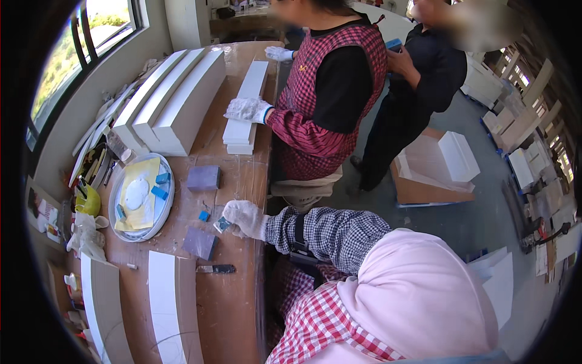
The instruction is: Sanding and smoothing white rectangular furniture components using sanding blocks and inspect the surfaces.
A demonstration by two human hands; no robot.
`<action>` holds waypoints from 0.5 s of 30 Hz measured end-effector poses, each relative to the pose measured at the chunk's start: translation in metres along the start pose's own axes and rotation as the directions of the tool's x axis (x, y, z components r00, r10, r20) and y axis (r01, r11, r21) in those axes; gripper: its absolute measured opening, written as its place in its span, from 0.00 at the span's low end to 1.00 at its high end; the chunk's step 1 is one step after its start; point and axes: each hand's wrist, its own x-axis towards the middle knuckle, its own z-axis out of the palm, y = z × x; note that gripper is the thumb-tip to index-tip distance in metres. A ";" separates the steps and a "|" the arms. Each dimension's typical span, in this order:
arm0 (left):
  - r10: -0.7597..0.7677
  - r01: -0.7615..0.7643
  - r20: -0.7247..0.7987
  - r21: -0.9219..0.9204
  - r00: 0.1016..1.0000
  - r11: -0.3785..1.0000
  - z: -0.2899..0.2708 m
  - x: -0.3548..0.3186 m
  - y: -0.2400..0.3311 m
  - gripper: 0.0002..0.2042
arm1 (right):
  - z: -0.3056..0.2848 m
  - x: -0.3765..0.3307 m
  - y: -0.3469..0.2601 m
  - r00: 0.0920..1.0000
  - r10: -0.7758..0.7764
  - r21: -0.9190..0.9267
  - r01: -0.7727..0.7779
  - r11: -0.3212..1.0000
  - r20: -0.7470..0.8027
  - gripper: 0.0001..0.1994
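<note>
White-gloved hand [245, 218] — fingers pinching small blue block [223, 224] — near purple sanding blocks [204, 178].

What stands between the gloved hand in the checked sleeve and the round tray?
Only a small blue piece on the table lies between the hand and the tray. Two purple blocks flank the path, clear of it.
</note>
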 end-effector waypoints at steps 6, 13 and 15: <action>0.024 -0.024 0.002 -0.017 1.000 1.000 0.002 0.002 -0.032 0.26 | 0.009 0.002 0.009 0.997 -0.025 0.063 0.030 0.998 -0.080 0.14; -0.004 0.004 0.001 -0.014 1.000 1.000 -0.004 -0.011 -0.069 0.26 | 0.010 0.000 0.009 0.994 -0.015 0.065 0.022 0.998 -0.107 0.12; -0.028 0.028 -0.008 0.003 1.000 1.000 -0.009 -0.018 -0.078 0.26 | 0.011 -0.001 0.009 0.992 -0.036 0.061 0.043 0.997 -0.121 0.12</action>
